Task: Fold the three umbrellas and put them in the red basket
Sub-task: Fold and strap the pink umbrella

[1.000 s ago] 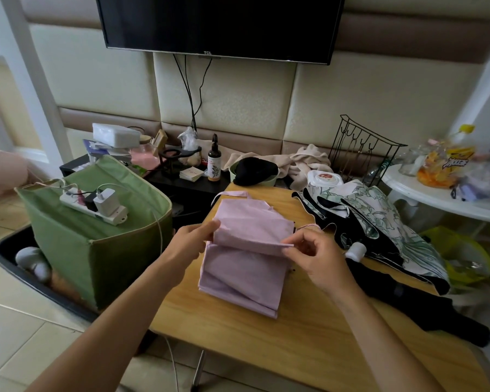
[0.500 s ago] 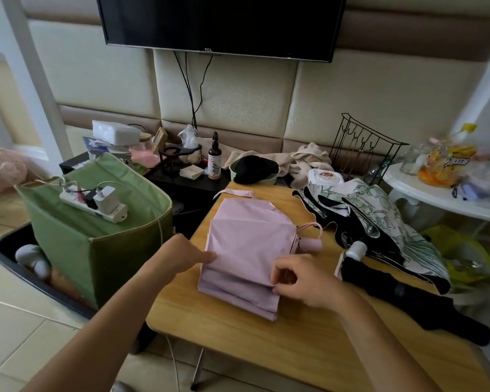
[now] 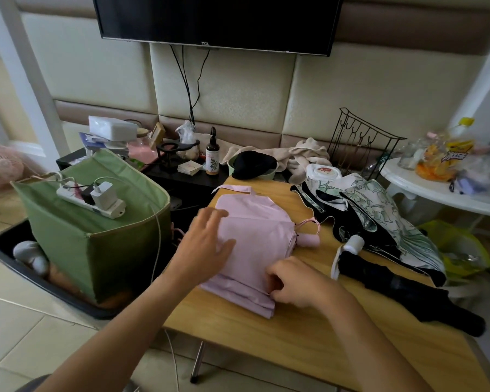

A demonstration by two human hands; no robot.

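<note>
A pink umbrella [image 3: 255, 236] lies flattened in pleats on the wooden table [image 3: 309, 332], its pink handle [image 3: 309, 240] pointing right. My left hand [image 3: 207, 247] lies with spread fingers on the fabric's left side. My right hand [image 3: 297, 281] has curled fingers pinching the pleats at the near right edge. A black umbrella [image 3: 402, 290] lies closed to the right. Behind it a leaf-patterned umbrella [image 3: 379, 210] sprawls loosely. No red basket is in view.
A green fabric bin [image 3: 91, 244] with a power strip [image 3: 94, 200] on top stands left of the table in a black tray [image 3: 40, 281]. Clutter, a bottle [image 3: 212, 157] and a wire rack [image 3: 359, 148] line the back. A white round table [image 3: 447, 190] stands at right.
The lifted pink flap has been laid down flat. My left hand moved from the left edge onto the fabric with fingers spread. My right hand dropped to the near right pleats.
</note>
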